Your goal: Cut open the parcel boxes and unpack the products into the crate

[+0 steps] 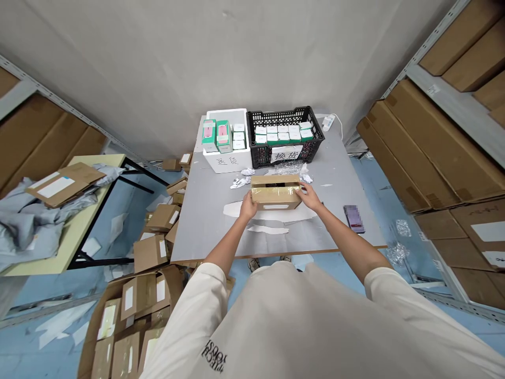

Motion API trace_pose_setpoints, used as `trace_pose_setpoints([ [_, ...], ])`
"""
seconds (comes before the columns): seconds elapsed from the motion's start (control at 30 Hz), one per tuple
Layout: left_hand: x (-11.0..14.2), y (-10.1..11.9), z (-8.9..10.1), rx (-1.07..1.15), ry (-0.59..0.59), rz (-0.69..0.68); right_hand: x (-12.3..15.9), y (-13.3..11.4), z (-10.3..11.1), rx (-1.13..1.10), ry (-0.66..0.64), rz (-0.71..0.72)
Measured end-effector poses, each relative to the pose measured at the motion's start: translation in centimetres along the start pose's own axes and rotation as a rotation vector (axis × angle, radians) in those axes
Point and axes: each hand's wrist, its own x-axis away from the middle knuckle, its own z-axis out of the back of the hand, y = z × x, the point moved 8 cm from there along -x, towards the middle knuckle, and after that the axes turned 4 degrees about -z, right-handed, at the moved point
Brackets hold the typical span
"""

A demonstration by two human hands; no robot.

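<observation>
A small brown cardboard box (275, 192) with a white label on its near side rests on the grey table (205, 221). My left hand (248, 206) grips its left end and my right hand (309, 196) grips its right end, fingers curled onto the box. The box's top flaps look slightly apart, showing a dark gap. Torn white paper strips (268, 229) lie under and in front of the box.
Behind the box stand a white foam box (226, 158) and a black plastic crate (290, 152), both holding small boxes. A phone (354, 218) lies at the right. Cardboard parcels (150, 252) pile on the floor left. Shelves with large cartons (434, 152) flank the right.
</observation>
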Motion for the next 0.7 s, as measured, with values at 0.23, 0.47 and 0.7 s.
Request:
trace_pose_setpoints([
  [0.23,0.0,-0.3,0.2,-0.024,-0.001,-0.017,-3.8,-5.0,0.6,0.242,0.041,0.245],
  [0.47,0.9,0.3,0.7,-0.017,0.054,-0.005,-9.0,-4.6,-2.0,0.395,-0.124,0.157],
  [0.7,3.0,0.4,2.8,0.129,0.072,0.052,-10.2,-2.2,-3.2,0.430,-0.266,0.125],
])
